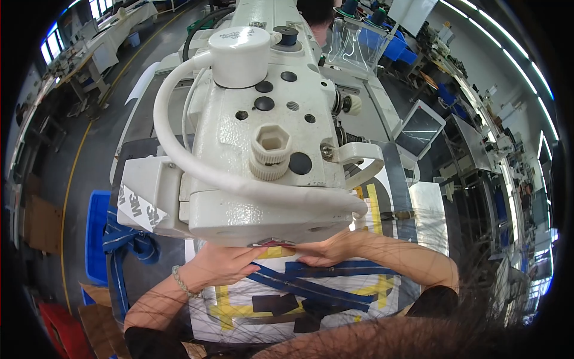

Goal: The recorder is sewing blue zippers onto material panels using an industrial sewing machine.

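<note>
A white sewing machine head (pixel 269 209) fills the middle and hides the tips of some fingers. Below its left corner is my left hand (pixel 230 263), its fingers closed at the upper end of a blue zipper (pixel 317 291) that slants down to the right. Under the right corner my right hand (pixel 327 248) is bent inward, thumb near the end of a second blue zipper strip (pixel 344 268). Most of its fingers are hidden. Between the hands a yellow patch (pixel 277 252) shows beneath the machine. White sheeting with yellow tape (pixel 222 311) and dark patches (pixel 275 304) lies under the zippers.
A bundle of blue zipper tape (pixel 134 242) hangs at the table's left, beside a blue bin (pixel 97 239). A white-framed screen (pixel 420 130) stands right of the machine. An awl-like tool with a dark handle (pixel 399 215) lies at right. Another person (pixel 317 15) is partly visible behind.
</note>
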Demonstrator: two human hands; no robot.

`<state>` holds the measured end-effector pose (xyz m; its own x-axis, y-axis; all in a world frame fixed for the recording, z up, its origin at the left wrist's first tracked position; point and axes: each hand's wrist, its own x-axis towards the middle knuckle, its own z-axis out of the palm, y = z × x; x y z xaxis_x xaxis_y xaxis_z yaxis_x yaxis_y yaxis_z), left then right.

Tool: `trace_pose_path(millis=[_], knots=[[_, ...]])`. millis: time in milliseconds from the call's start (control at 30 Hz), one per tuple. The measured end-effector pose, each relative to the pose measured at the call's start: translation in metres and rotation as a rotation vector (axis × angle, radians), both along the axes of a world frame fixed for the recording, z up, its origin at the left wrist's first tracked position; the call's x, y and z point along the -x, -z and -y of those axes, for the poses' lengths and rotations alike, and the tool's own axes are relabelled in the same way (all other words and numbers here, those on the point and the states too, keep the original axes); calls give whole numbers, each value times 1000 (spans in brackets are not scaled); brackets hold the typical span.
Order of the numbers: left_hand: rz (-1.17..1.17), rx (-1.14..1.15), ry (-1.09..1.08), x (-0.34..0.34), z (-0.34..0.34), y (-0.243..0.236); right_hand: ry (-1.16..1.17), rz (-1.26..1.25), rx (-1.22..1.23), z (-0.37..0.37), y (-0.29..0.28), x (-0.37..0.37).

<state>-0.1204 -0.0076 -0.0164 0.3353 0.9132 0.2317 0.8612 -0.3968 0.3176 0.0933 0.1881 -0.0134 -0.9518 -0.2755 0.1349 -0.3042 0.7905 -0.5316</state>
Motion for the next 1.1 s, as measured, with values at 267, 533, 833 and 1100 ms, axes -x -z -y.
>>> trace_pose_path(millis=[267, 533, 833, 1100], knots=[[25, -263, 48, -4, 8, 8, 99, -147, -150, 11, -10, 5], [-159, -373, 135, -16, 1, -20, 819, -80, -176, 21, -44, -66], [-190, -289, 105, -80, -34, -6, 938, 257, -179, 35, -43, -160], [-157, -239, 77, -80, -33, -15, 852, 249, 332, 9, -87, -138]])
